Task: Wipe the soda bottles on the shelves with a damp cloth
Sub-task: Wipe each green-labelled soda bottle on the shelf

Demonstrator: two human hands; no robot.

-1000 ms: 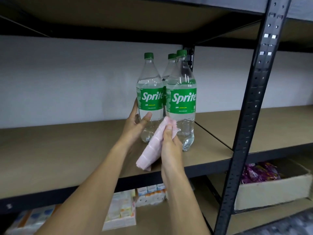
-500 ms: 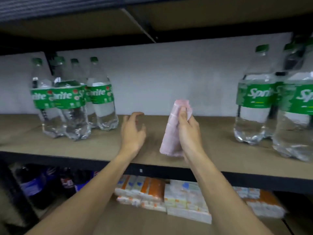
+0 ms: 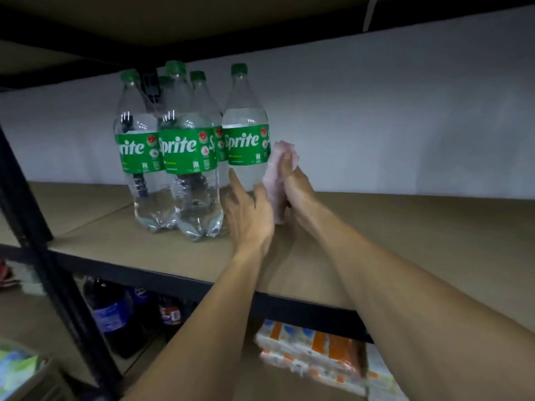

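A group of Sprite bottles (image 3: 179, 151) with green caps stands upright and close together on the brown shelf (image 3: 405, 233), in front of a white wall (image 3: 376, 111). The rightmost bottle (image 3: 246, 131) is at the edge of this group. The right hand (image 3: 296, 188) grasps a folded pink cloth (image 3: 275, 172) and holds it upright just beside the right side of this bottle, near the lower edge of its green label. Whether the cloth touches the plastic, I cannot tell. The left hand (image 3: 250, 211) is released, with its fingers straight, at the lower part of the same bottle. Under the shelf there are dark bottles (image 3: 111, 311) and packs of small cartons (image 3: 312, 348). A black post (image 3: 43, 241) stands at the left.
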